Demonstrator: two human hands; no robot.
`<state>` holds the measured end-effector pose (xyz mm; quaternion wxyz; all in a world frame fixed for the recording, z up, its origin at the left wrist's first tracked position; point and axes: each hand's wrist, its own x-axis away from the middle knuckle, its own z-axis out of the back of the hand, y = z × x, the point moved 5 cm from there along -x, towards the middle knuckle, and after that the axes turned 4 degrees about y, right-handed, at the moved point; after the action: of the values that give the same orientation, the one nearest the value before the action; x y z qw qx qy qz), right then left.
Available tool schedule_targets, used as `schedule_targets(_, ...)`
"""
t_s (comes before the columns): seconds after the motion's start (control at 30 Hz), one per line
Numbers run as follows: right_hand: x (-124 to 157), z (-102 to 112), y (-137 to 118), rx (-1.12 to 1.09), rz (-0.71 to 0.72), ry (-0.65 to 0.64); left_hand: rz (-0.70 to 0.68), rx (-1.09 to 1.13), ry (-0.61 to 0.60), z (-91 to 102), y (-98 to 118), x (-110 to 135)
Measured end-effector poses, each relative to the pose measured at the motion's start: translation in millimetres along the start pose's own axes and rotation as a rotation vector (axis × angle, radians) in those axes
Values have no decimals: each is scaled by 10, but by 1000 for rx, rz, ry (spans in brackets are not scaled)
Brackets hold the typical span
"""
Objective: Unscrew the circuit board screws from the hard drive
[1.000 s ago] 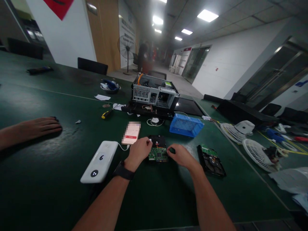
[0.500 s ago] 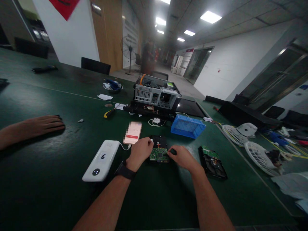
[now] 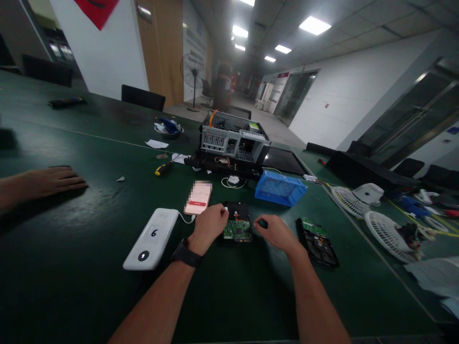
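Observation:
A hard drive point(image 3: 237, 210) with a green circuit board facing up lies on the dark green table. Against its left edge, my left hand point(image 3: 211, 223) has its fingers closed and holds the drive. My right hand point(image 3: 274, 230) is just right of the board, thumb and fingertips pinched together. A dark spot shows between those fingers; whether it is a small object or a gap, I cannot make out. Farther right rests a second hard drive point(image 3: 318, 242), also with a green board.
Beyond the drives stand a blue plastic bin point(image 3: 280, 188) and an opened computer case point(image 3: 233, 143). To the left are a phone point(image 3: 198, 197), a white power bank point(image 3: 151, 239) cabled to it, and a yellow-black screwdriver point(image 3: 164, 168). Another person's hand point(image 3: 53, 184) rests at far left.
My right hand has shifted slightly right, away from the circuit board's edge. My left hand stays put on the drive. The other person's hand has slid left.

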<state>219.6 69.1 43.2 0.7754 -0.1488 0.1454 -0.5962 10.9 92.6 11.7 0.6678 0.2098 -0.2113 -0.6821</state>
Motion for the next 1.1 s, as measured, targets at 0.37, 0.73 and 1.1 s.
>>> schedule_targets(0.37,-23,-111,-22,2,28,-18,9,-6,2,20,11,22)
schedule_targets(0.73,-33,-65,87,6,20,62,-10,-88,-63,127,-57,32)
schedule_targets(1.1,17,-4,115,38,-13,47,-73,-147,-400,40,-203,180)
